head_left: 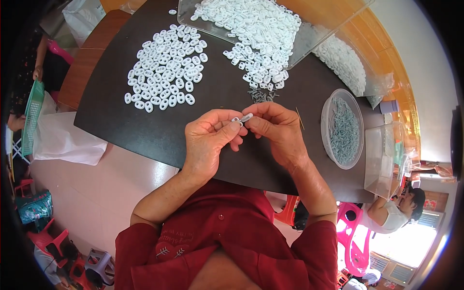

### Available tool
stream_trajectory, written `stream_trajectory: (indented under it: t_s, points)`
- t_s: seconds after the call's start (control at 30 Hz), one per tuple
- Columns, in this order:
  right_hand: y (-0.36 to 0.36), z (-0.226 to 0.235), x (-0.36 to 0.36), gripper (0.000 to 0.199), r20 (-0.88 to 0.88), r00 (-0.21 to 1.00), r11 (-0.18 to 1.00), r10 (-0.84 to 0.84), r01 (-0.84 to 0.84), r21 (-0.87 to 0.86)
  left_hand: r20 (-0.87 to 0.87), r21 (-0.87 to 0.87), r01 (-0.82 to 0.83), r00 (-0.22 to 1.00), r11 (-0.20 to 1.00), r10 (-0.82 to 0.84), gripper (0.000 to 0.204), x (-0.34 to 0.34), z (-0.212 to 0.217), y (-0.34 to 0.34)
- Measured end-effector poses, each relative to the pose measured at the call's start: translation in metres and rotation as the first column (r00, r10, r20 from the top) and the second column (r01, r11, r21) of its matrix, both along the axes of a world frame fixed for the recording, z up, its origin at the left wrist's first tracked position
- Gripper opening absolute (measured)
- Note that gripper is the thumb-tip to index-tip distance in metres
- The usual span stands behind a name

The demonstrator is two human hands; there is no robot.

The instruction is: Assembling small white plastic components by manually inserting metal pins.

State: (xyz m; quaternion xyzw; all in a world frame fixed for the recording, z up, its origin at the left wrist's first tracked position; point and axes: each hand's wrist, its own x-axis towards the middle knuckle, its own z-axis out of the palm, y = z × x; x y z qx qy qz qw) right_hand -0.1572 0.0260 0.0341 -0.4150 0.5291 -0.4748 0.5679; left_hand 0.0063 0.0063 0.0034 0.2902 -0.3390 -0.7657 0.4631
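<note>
Above the table's near edge, my left hand (208, 142) pinches a small white plastic piece with holes (236, 120) between thumb and fingers. Touching or almost touching it is a small pale oval piece (247, 117), pinched in the fingertips of my right hand (280, 135). Whether the two pieces are joined cannot be seen. Just beyond my fingers lies a little heap of grey screws (262, 95). White two-holed pieces (265, 67) spill toward it from a big pile. Ahead of my left hand, many white oval two-holed pieces (166, 67) are spread in one layer.
A clear bin (309, 46) lies tipped at the far side. To the right stand a round tub (325, 130) of screws, a bag of white pieces (340, 63) and a clear box (379, 159). One person holds a green basket (34, 118) at left; another person (391, 212) sits at right.
</note>
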Motion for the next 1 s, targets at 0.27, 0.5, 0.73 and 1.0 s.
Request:
stream_trajectory:
  t_s: [0.27, 0.5, 0.73, 1.0]
  points:
    - [-0.0022, 0.0025, 0.0002, 0.015, -0.117, 0.992, 0.999, -0.038, 0.036, -0.021, 0.089, -0.055, -0.028, 0.995, 0.998, 0.033, 0.017, 0.0033, -0.001, 0.004]
    - [-0.0008, 0.0026, 0.0042, 0.016, -0.238, 0.969, 0.991, -0.06, 0.03, -0.128, 0.209, -0.097, -0.018, 0.977, 0.995, 0.038, 0.018, 0.0026, 0.0011, 0.0069]
    - [-0.003, -0.0003, 0.0025, 0.015, -0.215, 0.975, 0.991, -0.055, 0.027, -0.135, 0.238, -0.081, -0.013, 0.971, 0.997, 0.032, 0.017, 0.0028, 0.0012, 0.0071]
    - [-0.0033, 0.0003, 0.0057, 0.014, -0.196, 0.979, 0.99, -0.06, 0.034, -0.134, 0.245, -0.072, -0.021, 0.969, 0.997, 0.038, 0.016, 0.0022, -0.0017, 0.0065]
